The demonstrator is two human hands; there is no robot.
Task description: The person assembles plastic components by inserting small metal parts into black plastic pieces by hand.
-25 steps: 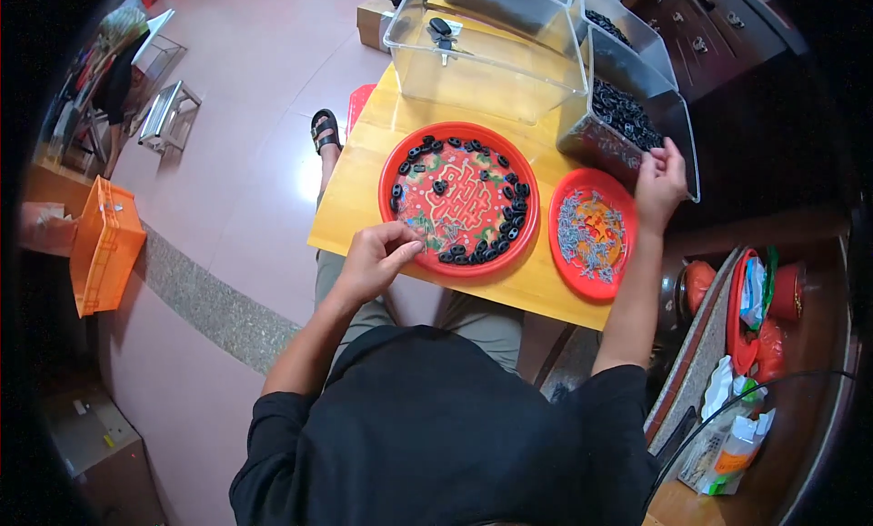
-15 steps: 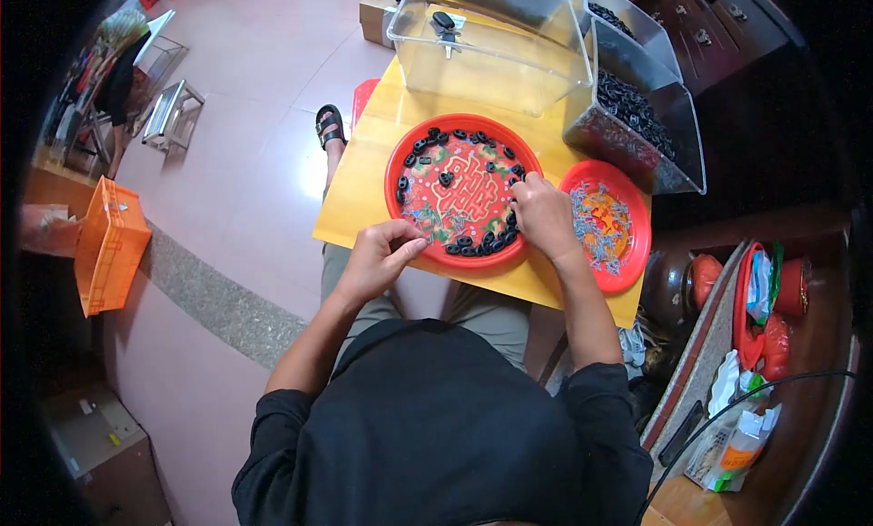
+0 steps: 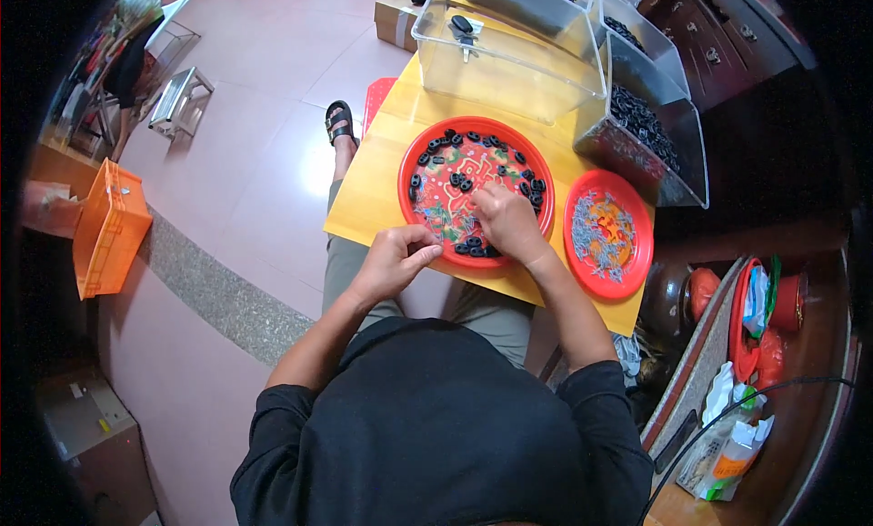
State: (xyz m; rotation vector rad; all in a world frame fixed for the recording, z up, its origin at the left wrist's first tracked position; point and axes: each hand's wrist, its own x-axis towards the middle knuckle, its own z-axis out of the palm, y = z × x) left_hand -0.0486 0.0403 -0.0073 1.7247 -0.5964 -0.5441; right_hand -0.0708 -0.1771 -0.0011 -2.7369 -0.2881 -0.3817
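A large red plate with several small black parts scattered on it sits on a yellow table. My right hand rests over the plate's near side, fingers curled down among the black parts; what it grips is hidden. My left hand hovers at the plate's front edge, fingers closed against the thumb, with nothing visible in them. A smaller red plate with tiny grey and orange pieces lies to the right.
A clear bin full of black parts stands behind the small plate, and a clear, almost empty box stands behind the large plate. An orange crate is on the floor at left, with a metal stool beyond. Cluttered shelf at right.
My right hand left the bin of black parts at the right and came across to the large red plate. My left hand stayed at the plate's front edge.
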